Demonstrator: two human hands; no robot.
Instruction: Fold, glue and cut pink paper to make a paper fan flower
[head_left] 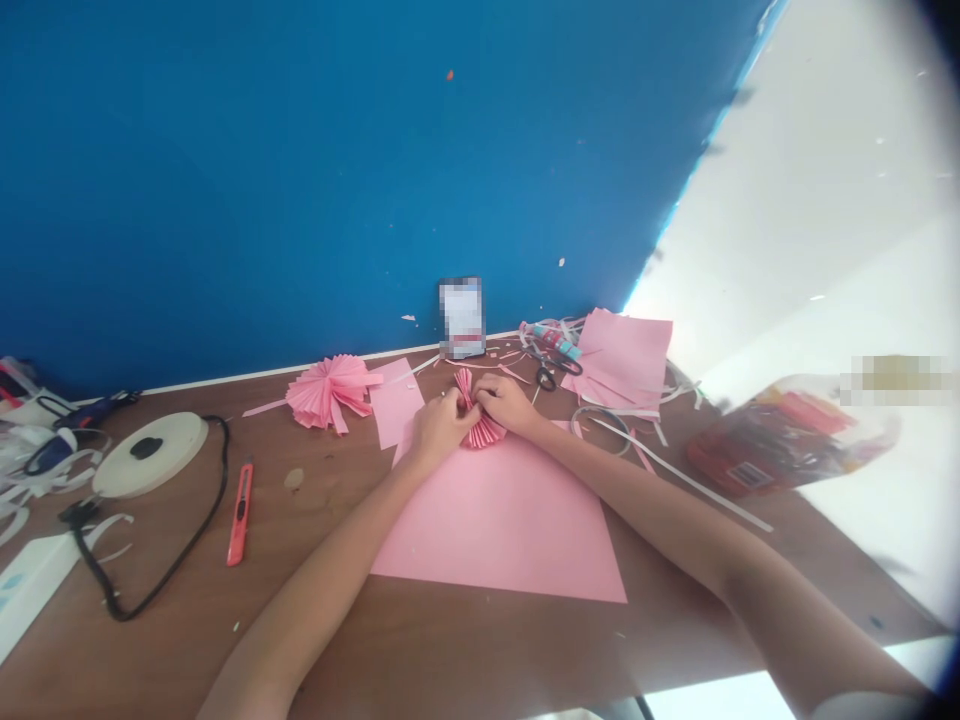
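Both of my hands meet at the far middle of the brown table. My left hand and my right hand are closed on a pink pleated paper fan, pinching its folds from either side. The fan rests at the far edge of a large flat pink paper sheet. A finished pink pleated rosette lies to the left, beside a smaller pink sheet.
Red utility knife and a black cable lie at left, near a white tape roll. Stack of pink sheets, scissors and paper strips sit at back right. A plastic bag rests at the right edge. Blue wall behind.
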